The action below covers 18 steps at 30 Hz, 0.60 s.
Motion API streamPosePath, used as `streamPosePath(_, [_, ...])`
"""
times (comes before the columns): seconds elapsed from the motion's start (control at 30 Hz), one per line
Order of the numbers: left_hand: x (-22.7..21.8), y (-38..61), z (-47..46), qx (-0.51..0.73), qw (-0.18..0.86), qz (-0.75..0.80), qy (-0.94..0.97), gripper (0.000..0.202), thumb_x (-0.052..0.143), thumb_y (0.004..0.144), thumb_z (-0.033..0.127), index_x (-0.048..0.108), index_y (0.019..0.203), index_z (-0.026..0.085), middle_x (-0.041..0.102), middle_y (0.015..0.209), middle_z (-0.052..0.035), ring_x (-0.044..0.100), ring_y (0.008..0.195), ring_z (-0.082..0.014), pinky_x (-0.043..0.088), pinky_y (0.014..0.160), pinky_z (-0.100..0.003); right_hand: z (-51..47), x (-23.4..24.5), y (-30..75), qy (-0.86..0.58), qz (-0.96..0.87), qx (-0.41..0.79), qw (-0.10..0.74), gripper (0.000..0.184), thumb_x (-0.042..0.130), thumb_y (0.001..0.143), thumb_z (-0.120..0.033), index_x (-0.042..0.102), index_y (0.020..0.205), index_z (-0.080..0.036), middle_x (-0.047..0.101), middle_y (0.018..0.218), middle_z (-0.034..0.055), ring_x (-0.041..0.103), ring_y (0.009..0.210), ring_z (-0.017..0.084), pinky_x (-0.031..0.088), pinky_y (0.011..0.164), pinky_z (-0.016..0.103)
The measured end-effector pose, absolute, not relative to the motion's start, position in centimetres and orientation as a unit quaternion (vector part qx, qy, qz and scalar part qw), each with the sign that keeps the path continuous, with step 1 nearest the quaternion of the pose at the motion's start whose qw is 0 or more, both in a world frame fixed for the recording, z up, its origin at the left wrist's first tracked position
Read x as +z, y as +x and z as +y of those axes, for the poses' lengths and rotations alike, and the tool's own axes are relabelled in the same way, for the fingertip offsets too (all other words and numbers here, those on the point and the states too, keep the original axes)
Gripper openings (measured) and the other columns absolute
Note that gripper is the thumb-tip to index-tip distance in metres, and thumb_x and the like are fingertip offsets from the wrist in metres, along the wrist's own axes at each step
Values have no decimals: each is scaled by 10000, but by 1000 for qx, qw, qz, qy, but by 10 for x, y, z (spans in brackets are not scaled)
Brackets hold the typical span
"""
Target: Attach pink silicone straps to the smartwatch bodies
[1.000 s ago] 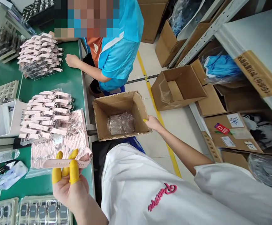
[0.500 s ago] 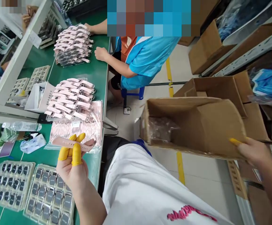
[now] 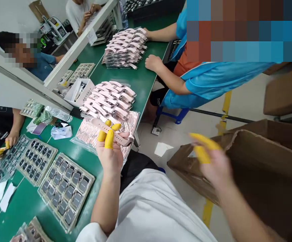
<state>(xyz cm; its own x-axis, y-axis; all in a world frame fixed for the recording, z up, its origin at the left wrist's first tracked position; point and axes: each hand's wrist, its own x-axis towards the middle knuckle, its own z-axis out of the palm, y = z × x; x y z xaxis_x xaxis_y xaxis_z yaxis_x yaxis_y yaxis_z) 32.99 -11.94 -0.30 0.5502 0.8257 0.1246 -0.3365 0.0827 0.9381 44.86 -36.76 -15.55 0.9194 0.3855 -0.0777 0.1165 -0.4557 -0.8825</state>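
Observation:
My left hand [image 3: 110, 151], with yellow finger cots on its fingers, pinches a pink watch strap [image 3: 98, 124] with a row of holes and a metal piece at its right end. Below it on the bench lies a bagged layer of pink straps [image 3: 87, 134], and just beyond stands a pile of pink straps with watch cases [image 3: 108, 101]. My right hand [image 3: 215, 164], blurred by motion, is over the near side of an open cardboard box [image 3: 256, 174]. Its yellow-covered fingers are stretched out, with nothing visible between them.
Trays of dark square watch faces [image 3: 65, 191] lie on the green bench [image 3: 85, 222]. A white box [image 3: 79, 90] and a plastic bottle [image 3: 58, 114] stand near the metal frame. A co-worker in a blue shirt [image 3: 211, 84] sits beyond, beside another strap pile [image 3: 125, 47].
My right hand has let go of the cardboard box's flap and moved left. The box sits farther right and lower in view. My left hand still holds the strap; the view has turned left.

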Motion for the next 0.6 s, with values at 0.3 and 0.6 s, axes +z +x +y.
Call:
streamPosePath(0.3, [-15,360,-69,477,671,275,498,461,780,915,422,687,1330,246,775,1187,-82,779,792,-156,620,759,-270,-193,-122,409,-562,-285,373,681,313,649,987,-546,691,999,-236,696,831,20,680,753,191,613,759,353])
streamPosePath(0.6, [-38,401,4,331,431,163,823,355,512,1068,332,674,1359,210,753,1037,-92,707,898,-192,567,878,-357,-167,-113,493,-464,-133,270,833,370,904,777,-477,704,1010,-271,711,786,15,677,623,193,570,554,334])
